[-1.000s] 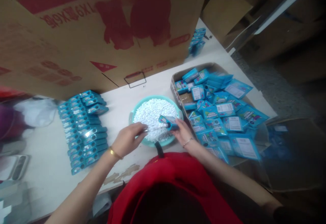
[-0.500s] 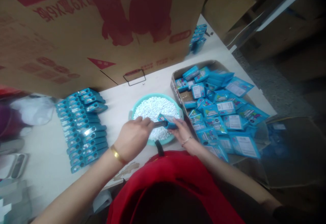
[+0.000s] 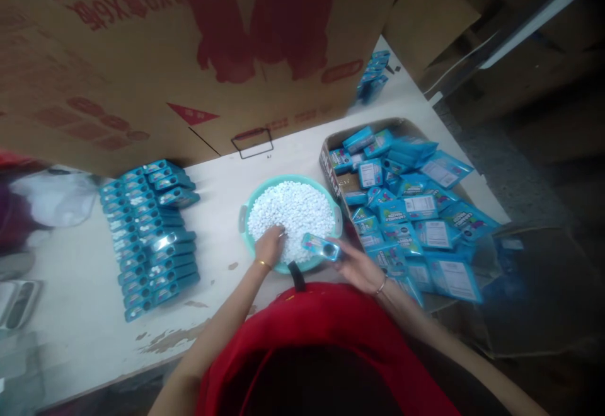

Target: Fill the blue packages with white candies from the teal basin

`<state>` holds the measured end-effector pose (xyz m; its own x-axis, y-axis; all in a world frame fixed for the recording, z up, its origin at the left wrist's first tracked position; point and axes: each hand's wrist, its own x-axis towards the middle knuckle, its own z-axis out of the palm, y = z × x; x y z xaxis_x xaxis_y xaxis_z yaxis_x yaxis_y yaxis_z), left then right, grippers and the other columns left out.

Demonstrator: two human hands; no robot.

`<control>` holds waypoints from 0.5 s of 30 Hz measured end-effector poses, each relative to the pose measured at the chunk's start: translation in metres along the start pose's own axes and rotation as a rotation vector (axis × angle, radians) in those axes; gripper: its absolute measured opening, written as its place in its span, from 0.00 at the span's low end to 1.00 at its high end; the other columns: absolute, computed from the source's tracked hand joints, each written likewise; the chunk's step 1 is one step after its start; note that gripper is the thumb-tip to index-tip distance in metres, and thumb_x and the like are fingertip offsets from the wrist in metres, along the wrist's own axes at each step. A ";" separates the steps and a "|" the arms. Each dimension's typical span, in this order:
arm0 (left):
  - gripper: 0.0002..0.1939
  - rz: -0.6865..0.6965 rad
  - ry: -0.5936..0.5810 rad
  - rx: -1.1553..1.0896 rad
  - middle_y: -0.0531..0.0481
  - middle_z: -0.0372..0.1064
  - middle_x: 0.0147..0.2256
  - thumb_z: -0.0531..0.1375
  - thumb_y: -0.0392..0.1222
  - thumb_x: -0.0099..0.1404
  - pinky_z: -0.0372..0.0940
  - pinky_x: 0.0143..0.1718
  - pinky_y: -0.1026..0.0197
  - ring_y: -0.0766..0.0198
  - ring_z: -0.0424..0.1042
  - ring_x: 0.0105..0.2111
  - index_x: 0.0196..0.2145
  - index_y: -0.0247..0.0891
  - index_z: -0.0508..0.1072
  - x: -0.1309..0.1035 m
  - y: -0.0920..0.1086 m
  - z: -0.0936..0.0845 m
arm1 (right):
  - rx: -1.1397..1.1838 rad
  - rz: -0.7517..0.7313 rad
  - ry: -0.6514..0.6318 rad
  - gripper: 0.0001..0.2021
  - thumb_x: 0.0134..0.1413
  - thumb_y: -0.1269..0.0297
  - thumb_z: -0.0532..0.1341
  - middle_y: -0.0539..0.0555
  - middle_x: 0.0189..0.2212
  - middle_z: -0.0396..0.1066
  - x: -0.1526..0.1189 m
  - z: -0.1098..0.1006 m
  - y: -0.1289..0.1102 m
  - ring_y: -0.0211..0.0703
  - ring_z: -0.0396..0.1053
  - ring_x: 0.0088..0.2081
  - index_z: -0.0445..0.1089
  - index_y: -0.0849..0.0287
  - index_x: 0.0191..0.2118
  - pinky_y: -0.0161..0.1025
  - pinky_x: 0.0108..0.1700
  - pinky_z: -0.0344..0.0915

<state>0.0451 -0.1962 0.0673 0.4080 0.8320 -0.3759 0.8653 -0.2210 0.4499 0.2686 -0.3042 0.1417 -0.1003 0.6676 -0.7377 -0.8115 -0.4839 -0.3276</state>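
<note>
Blue rows of small filled boxes (image 3: 151, 236) lay left. My left hand (image 3: 270, 246) had left the box and dipped, fingers curled, into the white pellets (image 3: 293, 211) in the teal bowl (image 3: 246, 214); my right hand (image 3: 357, 268) clasped the small blue box (image 3: 321, 247) at the rim.

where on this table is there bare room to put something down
Bare table runs between the rows of blue boxes and the teal basin, and behind the basin up to the big carton. The cardboard tray of blue packets on the right is crowded.
</note>
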 end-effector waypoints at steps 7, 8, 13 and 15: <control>0.14 0.062 -0.006 -0.161 0.47 0.73 0.42 0.54 0.48 0.65 0.68 0.42 0.58 0.61 0.73 0.38 0.45 0.41 0.68 -0.007 -0.012 -0.025 | 0.057 -0.102 0.074 0.08 0.51 0.64 0.65 0.53 0.41 0.75 0.010 -0.009 0.009 0.40 0.74 0.37 0.73 0.57 0.39 0.31 0.31 0.74; 0.15 0.094 0.005 -0.186 0.47 0.73 0.42 0.54 0.49 0.65 0.68 0.43 0.58 0.61 0.73 0.38 0.45 0.41 0.69 -0.012 -0.014 -0.037 | 0.054 -0.123 0.091 0.08 0.50 0.65 0.65 0.53 0.40 0.75 0.011 -0.009 0.009 0.39 0.74 0.37 0.73 0.57 0.39 0.31 0.31 0.74; 0.16 0.270 -0.004 -0.180 0.46 0.72 0.41 0.53 0.50 0.66 0.67 0.43 0.59 0.62 0.72 0.38 0.46 0.40 0.69 -0.034 0.001 -0.111 | 0.038 -0.182 0.169 0.09 0.44 0.66 0.69 0.52 0.37 0.76 0.019 -0.001 0.006 0.37 0.74 0.34 0.74 0.59 0.35 0.29 0.30 0.74; 0.15 0.328 -0.055 -0.118 0.47 0.72 0.40 0.53 0.50 0.66 0.67 0.42 0.60 0.62 0.72 0.38 0.45 0.40 0.69 -0.039 0.017 -0.135 | 0.030 -0.186 0.181 0.11 0.41 0.66 0.71 0.52 0.34 0.76 0.021 0.006 0.005 0.36 0.74 0.31 0.73 0.60 0.33 0.29 0.29 0.74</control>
<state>0.0043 -0.1636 0.1988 0.6763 0.6974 -0.2372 0.6472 -0.4087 0.6435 0.2585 -0.2888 0.1279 0.1550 0.6301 -0.7609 -0.8234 -0.3431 -0.4520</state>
